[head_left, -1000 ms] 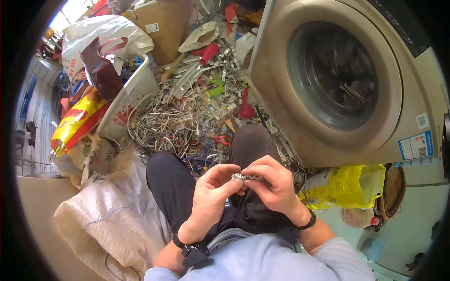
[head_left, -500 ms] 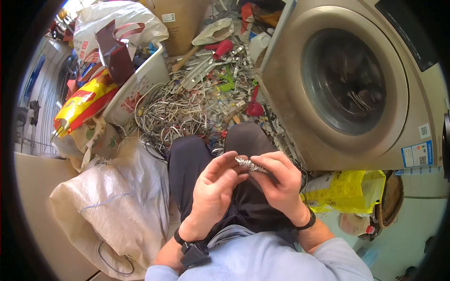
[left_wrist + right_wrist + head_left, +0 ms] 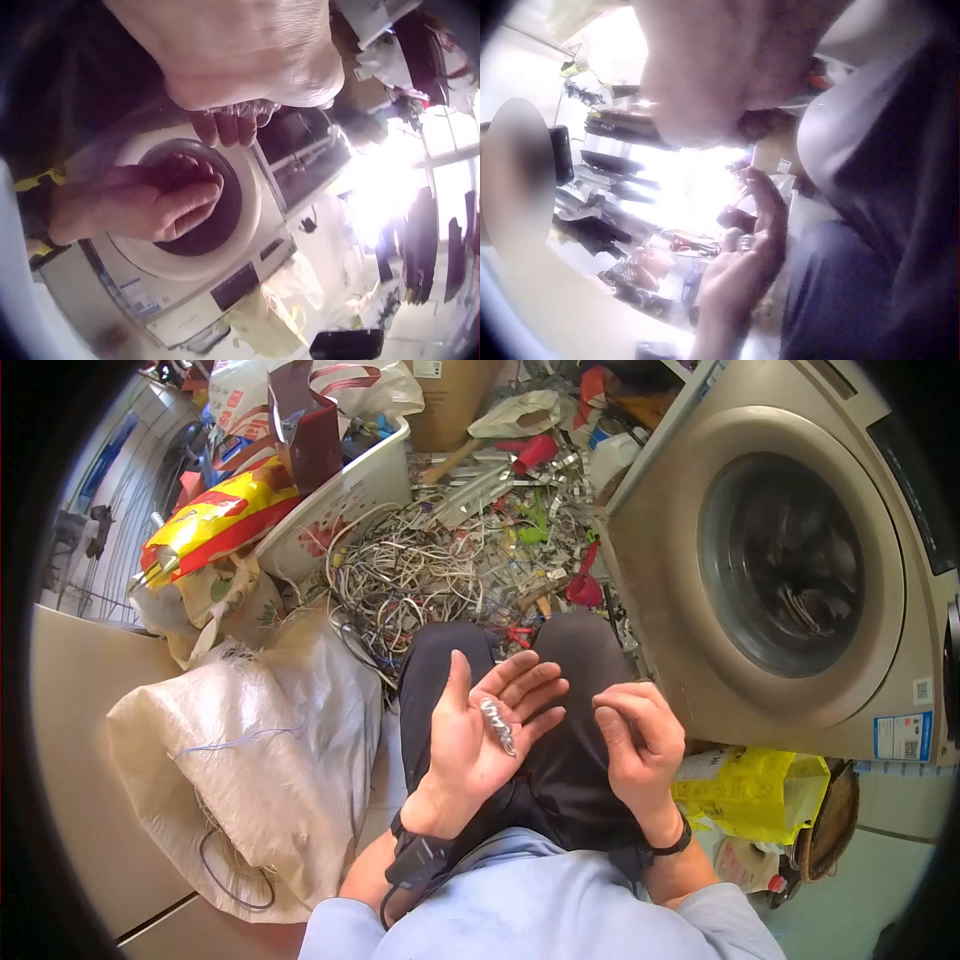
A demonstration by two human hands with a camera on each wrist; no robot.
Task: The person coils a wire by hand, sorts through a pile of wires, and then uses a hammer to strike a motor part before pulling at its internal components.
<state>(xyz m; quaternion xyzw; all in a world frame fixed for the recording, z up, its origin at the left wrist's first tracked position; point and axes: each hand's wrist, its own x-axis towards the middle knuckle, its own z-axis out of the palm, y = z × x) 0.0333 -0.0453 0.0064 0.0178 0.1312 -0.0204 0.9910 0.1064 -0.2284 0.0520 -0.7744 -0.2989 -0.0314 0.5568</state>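
Note:
A small twisted bundle of silvery wire (image 3: 498,726) lies across the upturned palm of my left hand (image 3: 480,735), whose fingers are spread and relaxed. To its right, apart from it, my right hand (image 3: 643,745) is held with bent fingers near the thumb; nothing is visible between them. Part of the bundle (image 3: 251,108) shows below the left hand (image 3: 247,56) in the left wrist view, with the right hand (image 3: 169,202) farther off. The right wrist view has the left palm (image 3: 739,277) facing up beyond the blurred right hand (image 3: 720,67).
Past the knees, a heap of tangled cables (image 3: 405,575) and metal scraps covers the floor. A white bin (image 3: 345,500) stands to its left, a washing machine (image 3: 660,600) to its right. A pale woven sack (image 3: 260,760) lies left of the legs, a yellow bag (image 3: 765,790) at right.
The hands have moved apart. My right hand has let go of the wire bundle, which now rests on the opened left palm. The head view has shifted, moving the surroundings within it.

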